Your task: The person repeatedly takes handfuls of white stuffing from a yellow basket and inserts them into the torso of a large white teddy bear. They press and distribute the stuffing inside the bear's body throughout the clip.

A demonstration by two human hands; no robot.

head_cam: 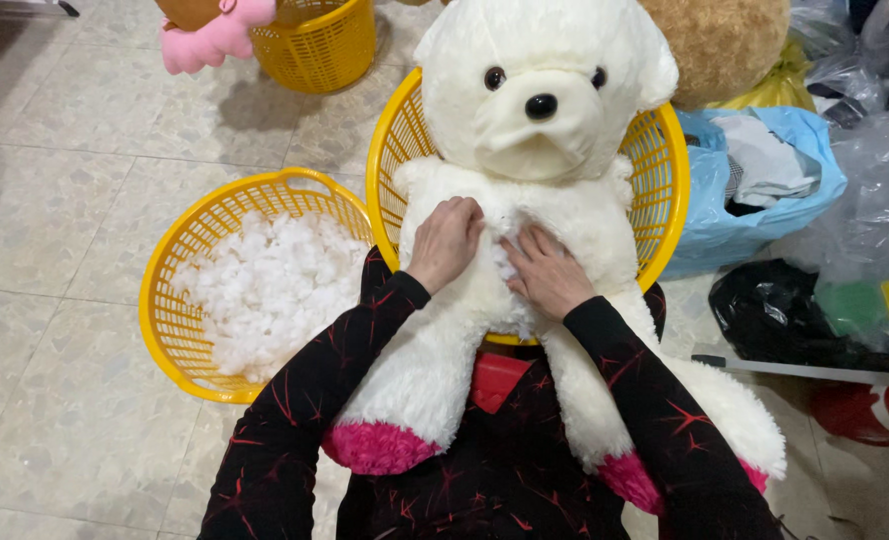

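— While the bear [525, 200] lies on the lap against a basket [665, 170], what grips it?
— Left hand [446, 243] curled, pinching chest fur. Right hand [548, 271] flatter, fingers apparently tucked into the seam; stuffing [270, 285] sits alongside.

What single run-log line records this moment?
left hand: on plush dog chest | right hand: at chest opening | stuffing basket: beside left arm
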